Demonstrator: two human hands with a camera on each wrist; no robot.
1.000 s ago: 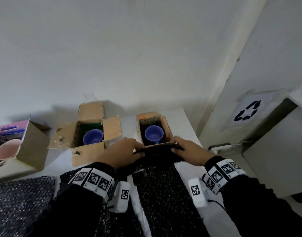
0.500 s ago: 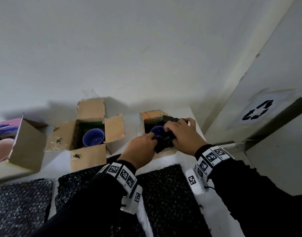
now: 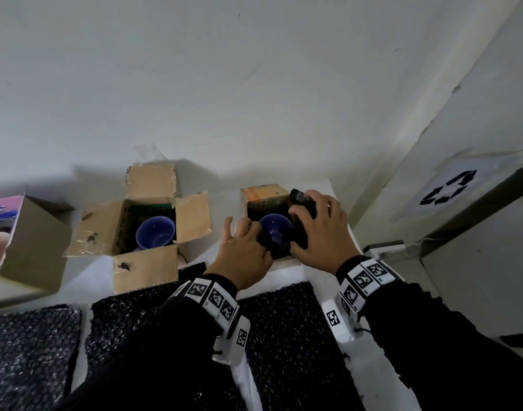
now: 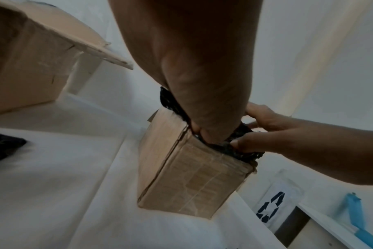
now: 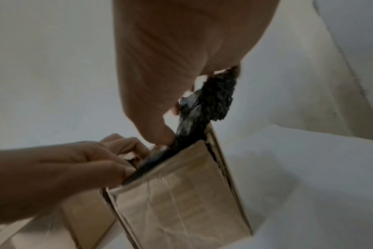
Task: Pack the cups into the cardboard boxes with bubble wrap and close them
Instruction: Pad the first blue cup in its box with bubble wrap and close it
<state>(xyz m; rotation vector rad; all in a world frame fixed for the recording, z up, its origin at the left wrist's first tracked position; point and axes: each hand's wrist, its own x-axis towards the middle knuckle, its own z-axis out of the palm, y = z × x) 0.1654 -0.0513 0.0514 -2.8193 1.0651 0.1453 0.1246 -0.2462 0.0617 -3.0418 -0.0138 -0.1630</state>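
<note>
White bench [image 3: 313, 280] against a plain wall: both hands, left hand [image 3: 242, 253] and right hand [image 3: 319, 235], grip black bubble wrap [image 3: 301, 200], stuffing it around the blue cup [image 3: 273, 229] in the small cardboard box [image 3: 263, 197] at 12 o'clock. Next: tuck the rest in, shut flaps.

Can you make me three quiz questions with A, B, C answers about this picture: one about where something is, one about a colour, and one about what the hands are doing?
1. Where is the cup the hands work around?
A. In the small box
B. On the floor
C. On the bubble wrap sheets

2. What colour is the cup in the wide-open box?
A. Yellow
B. Blue
C. Green

3. What are the left hand and right hand doing?
A. Resting flat on the table
B. Lifting the cup out
C. Tucking black bubble wrap into the small box

Answers: 1 A, the cup sits inside the small box. 2 B, its inside shows blue. 3 C, both hands grip wrap at the box's rim.
</note>
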